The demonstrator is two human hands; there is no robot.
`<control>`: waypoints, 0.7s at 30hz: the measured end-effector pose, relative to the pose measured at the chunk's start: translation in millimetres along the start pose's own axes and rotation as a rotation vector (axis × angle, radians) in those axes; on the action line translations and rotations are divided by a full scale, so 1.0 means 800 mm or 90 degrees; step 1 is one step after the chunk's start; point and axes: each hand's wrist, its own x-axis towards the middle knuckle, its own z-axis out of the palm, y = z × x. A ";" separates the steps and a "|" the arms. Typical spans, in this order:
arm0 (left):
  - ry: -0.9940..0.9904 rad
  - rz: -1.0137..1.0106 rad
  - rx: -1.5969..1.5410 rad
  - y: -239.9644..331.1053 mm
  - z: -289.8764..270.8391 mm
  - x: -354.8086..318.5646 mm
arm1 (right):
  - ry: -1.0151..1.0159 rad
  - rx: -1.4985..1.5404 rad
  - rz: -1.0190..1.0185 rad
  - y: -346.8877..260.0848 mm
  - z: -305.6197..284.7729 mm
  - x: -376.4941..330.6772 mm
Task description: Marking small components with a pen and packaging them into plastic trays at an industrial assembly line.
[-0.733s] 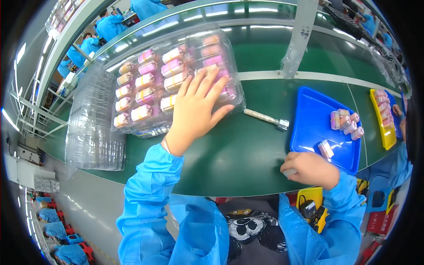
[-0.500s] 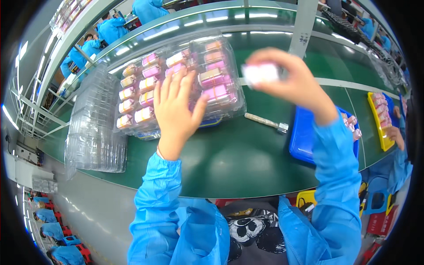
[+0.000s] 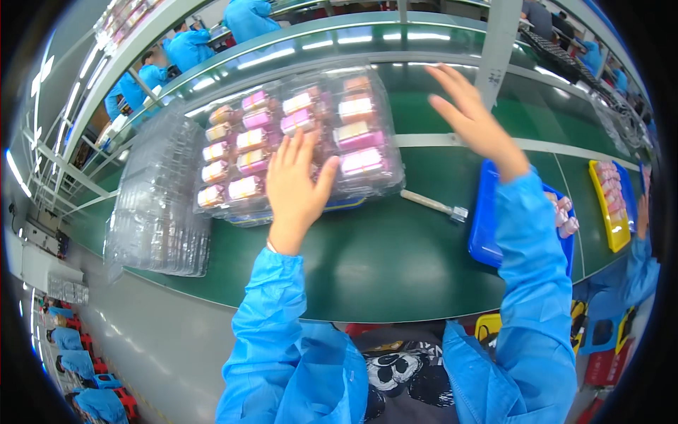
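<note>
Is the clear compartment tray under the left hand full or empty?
Nearly full: the clear tray shows pink and cream items in almost every visible pocket; the left hand hides some.

From my remote seat I see a long green tabletop [image 3: 395, 261] curving across the view, with a pale stripe [image 3: 565, 147] running along it. A grey post [image 3: 498, 42] stands at its far side. Beyond the tabletop, a raised green shelf [image 3: 332, 32] mirrors bright strip lights. To the tabletop's left a metal rack [image 3: 63, 177] of thin white bars rises. Past the shelf, people in blue coats [image 3: 187, 49] sit at another line. Below the tabletop's near edge lies grey floor [image 3: 162, 339], with more blue-coated workers [image 3: 67, 339] at the lower left.
</note>
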 end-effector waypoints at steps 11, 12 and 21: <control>-0.071 0.309 -0.485 0.190 0.019 -0.055 | 0.110 -0.229 0.532 0.091 -0.257 -0.346; -0.158 0.324 -0.513 0.225 0.030 -0.060 | 0.096 -0.252 0.512 0.102 -0.250 -0.359; -0.393 0.524 -0.536 0.386 0.154 -0.062 | -0.049 -0.352 0.429 0.146 -0.189 -0.335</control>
